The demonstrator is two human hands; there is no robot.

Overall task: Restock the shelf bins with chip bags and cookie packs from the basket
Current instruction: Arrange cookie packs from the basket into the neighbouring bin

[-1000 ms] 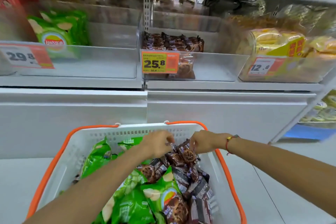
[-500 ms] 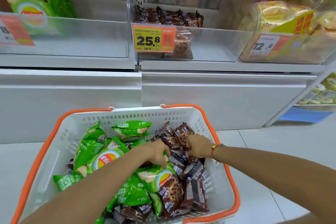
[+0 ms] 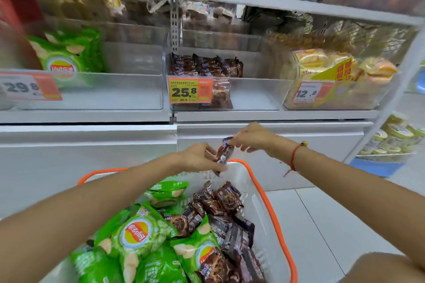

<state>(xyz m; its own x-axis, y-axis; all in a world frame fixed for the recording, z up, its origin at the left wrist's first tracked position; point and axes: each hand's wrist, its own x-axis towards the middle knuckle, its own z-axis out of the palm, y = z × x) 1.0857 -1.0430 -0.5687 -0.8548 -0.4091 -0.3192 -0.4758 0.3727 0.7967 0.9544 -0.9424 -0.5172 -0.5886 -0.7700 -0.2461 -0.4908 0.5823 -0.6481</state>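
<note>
Brown cookie pack point(image 3: 224, 151) pinched above basket point(image 3: 273, 209), clear bins point(image 3: 253, 89) beyond

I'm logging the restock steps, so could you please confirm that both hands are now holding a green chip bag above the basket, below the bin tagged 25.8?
Not quite: the head view shows the left hand and right hand holding a brown cookie pack, not a green chip bag. It is above the basket, below the bin tagged 25.8.

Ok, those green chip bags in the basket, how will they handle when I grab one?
The green chip bags look puffed and glossy, so probably light but slippery. They would likely crumple under a firm grip, and the chips inside could break.
</note>
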